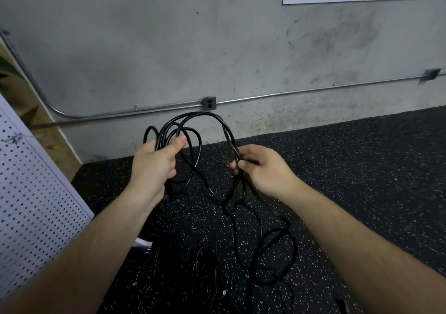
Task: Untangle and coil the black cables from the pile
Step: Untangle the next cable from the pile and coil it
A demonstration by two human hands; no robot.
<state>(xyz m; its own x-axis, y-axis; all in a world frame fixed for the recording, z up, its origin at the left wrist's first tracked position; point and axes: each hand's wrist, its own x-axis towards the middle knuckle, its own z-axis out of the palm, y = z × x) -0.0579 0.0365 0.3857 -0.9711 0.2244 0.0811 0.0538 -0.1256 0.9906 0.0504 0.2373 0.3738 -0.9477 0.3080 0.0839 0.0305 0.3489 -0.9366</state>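
Observation:
A black cable (202, 116) arches in several loops between my two hands, held up in front of the wall. My left hand (154, 166) grips a bundle of the loops, thumb pressed on top. My right hand (260, 166) pinches a pair of strands at the arch's right end. From both hands the cable hangs down and trails in loose curves (277, 248) across the speckled black floor. More black cables (205, 272) lie in a pile on the floor below my forearms, hard to tell apart from the dark mat.
A grey concrete wall with a metal conduit and an outlet box (209, 103) stands close ahead. A white perforated panel (31, 205) leans at the left. The speckled rubber floor (362, 169) stretches to the right.

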